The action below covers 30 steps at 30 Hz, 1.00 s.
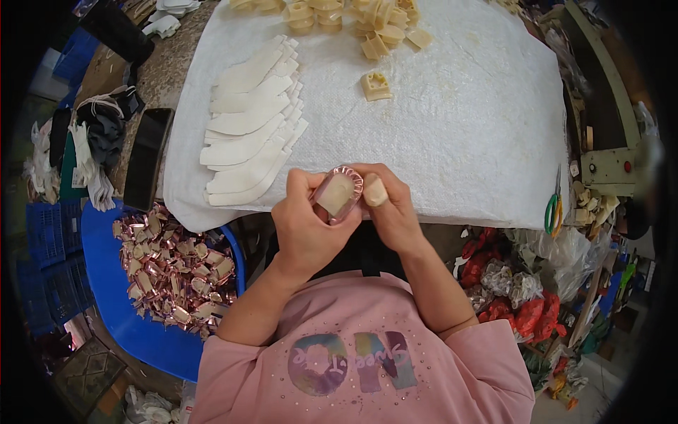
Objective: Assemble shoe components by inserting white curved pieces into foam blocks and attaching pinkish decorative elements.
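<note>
Near the front edge of the white-covered table I hold a shoe heel, a beige block with shiny pink covering pleated around its rim. My left hand is closed around its left and near sides. The fingers of my right hand wrap its far right side, and a pale cover sits on the right thumb. Beyond my hands lies a single bare beige heel, with a pile of similar heels at the far edge. Overlapping white curved strips fan out to the left.
A blue bin at lower left holds many pink-covered heels. A dark phone lies beside the white table cover. Green-handled scissors hang at the right edge, near a machine. Plastic bags crowd the lower right.
</note>
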Each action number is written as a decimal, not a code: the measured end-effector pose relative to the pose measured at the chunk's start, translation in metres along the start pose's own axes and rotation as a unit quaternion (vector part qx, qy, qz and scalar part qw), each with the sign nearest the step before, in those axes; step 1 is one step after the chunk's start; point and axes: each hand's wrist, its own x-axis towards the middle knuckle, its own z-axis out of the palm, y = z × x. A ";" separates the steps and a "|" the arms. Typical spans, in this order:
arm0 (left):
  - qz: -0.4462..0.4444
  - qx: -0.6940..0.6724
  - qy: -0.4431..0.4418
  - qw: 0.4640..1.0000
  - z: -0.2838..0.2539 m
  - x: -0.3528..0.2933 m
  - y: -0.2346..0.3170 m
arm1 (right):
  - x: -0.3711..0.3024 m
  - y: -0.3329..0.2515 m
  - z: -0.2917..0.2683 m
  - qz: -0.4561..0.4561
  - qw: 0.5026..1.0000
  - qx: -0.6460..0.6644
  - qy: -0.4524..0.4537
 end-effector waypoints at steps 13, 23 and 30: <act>-0.040 -0.167 -0.089 0.981 -0.028 -0.001 -0.011 | 0.020 -0.023 0.004 -0.202 0.941 -0.263 -0.071; -0.136 -0.213 0.001 0.967 -0.075 -0.007 -0.010 | 0.046 -0.024 0.029 -0.220 0.939 -0.226 -0.134; -0.052 0.342 0.277 0.897 -0.200 -0.049 -0.069 | 0.091 -0.014 0.036 -0.231 0.887 -0.400 -0.004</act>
